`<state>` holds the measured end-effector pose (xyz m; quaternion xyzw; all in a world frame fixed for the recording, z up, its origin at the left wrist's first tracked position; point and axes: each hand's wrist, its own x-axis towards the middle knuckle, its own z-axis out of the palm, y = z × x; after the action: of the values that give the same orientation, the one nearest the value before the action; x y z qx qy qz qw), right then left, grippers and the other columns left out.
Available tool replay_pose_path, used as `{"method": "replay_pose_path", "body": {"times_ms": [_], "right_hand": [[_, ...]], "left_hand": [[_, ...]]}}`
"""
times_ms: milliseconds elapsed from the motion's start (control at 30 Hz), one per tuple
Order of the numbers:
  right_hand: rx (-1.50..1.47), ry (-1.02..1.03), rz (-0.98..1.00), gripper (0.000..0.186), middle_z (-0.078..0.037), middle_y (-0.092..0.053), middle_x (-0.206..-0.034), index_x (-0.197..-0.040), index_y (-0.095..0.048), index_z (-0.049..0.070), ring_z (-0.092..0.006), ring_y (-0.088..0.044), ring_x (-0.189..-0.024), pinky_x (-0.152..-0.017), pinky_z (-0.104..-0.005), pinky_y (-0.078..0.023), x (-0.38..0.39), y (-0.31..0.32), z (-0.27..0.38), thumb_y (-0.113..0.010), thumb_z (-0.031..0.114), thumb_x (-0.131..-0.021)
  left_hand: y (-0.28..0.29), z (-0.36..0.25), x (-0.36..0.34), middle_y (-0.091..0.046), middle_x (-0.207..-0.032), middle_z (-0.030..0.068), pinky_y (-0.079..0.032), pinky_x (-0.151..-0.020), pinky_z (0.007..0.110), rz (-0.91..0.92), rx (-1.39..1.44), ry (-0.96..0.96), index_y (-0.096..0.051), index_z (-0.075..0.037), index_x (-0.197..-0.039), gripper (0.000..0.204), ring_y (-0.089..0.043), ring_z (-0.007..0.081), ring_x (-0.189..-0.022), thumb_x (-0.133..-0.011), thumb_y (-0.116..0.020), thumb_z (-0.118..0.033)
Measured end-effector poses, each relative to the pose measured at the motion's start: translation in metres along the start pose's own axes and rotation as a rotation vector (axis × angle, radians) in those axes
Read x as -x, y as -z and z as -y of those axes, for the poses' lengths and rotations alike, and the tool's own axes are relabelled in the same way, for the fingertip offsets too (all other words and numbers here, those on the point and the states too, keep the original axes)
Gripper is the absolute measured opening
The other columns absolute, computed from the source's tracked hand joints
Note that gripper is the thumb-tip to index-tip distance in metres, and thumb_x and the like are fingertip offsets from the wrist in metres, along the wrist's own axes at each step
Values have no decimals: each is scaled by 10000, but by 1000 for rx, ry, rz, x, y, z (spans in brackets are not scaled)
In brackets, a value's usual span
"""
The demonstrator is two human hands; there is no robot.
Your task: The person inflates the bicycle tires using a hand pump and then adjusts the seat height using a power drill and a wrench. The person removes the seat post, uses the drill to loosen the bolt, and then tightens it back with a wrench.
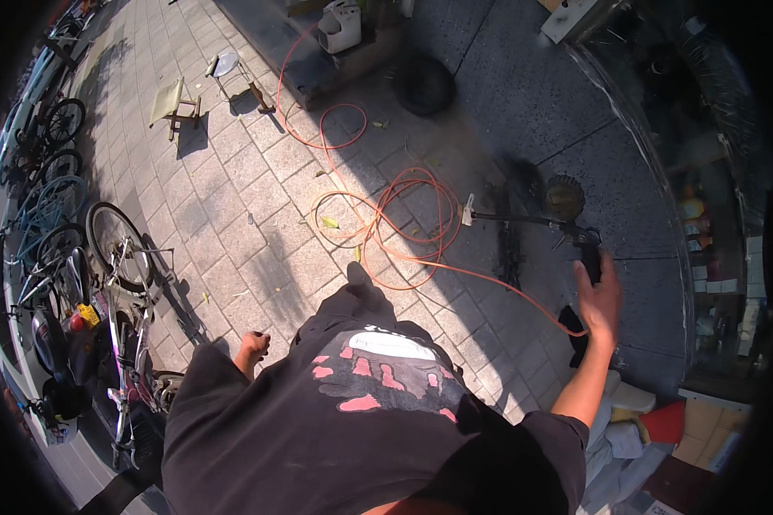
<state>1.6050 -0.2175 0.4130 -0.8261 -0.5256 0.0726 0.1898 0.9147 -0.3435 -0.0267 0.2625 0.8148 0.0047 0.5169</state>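
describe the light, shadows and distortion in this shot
In the head view, harsh sun brightens the beige stone paving while the grey concrete ground lies in shade; in the head view, the black-handled tool at the right hand looks dim, and straight lines bow near the rim.

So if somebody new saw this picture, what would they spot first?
Probably the orange hose, looped in big tangles on the paving in the middle and running toward the right hand, which is up against a black handle. Next might be the row of parked bicycles along the left side, then the little folding stool in the sun near the top left.
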Motion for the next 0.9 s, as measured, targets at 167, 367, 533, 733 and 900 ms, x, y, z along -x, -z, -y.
{"method": "replay_pose_path", "body": {"times_ms": [167,367,533,733,900], "right_hand": [[0,-65,-124,503,-225,-757,-1116,-1332,-649,22,-392,-741,-1051,-910,-442,-550,-39,-29,-40,-784,293,-930],[69,-43,-119,478,-194,-767,-1089,-1300,-674,69,-416,-746,-1018,-860,-480,-568,-165,-71,-10,-809,302,-904],[121,348,-254,450,-160,-743,-1084,-1294,-691,94,-386,-746,-962,-825,-487,-578,-301,-86,24,-797,307,-913],[97,342,-322,462,-157,-740,-1071,-1216,-735,73,-377,-742,-950,-815,-471,-574,-516,-101,39,-802,405,-901],[64,207,-121,528,-190,-757,-986,-1146,-758,28,-408,-738,-924,-824,-484,-568,-673,-50,62,-737,508,-925]], "left_hand": [[-8,-242,-100,-771,-948,97,-553,-679,325,-20,112,-452,-739,5,-1198,340,-727,187,-807,-1017,-685,-278],[18,-446,-61,-772,-1094,89,-542,-719,304,36,364,-694,-660,-21,-1359,409,-729,165,-883,-1066,-667,-307],[-3,-427,-85,-747,-974,112,-576,-706,328,-28,345,-451,-697,49,-1248,338,-706,188,-800,-1044,-674,-219],[-70,-339,-86,-727,-838,81,-492,-533,352,-165,226,-30,-731,28,-1138,294,-645,174,-634,-1032,-692,-243],[-99,-398,-57,-738,-856,87,-509,-573,348,-118,301,30,-737,34,-1137,315,-657,174,-670,-1026,-705,-258]]}}
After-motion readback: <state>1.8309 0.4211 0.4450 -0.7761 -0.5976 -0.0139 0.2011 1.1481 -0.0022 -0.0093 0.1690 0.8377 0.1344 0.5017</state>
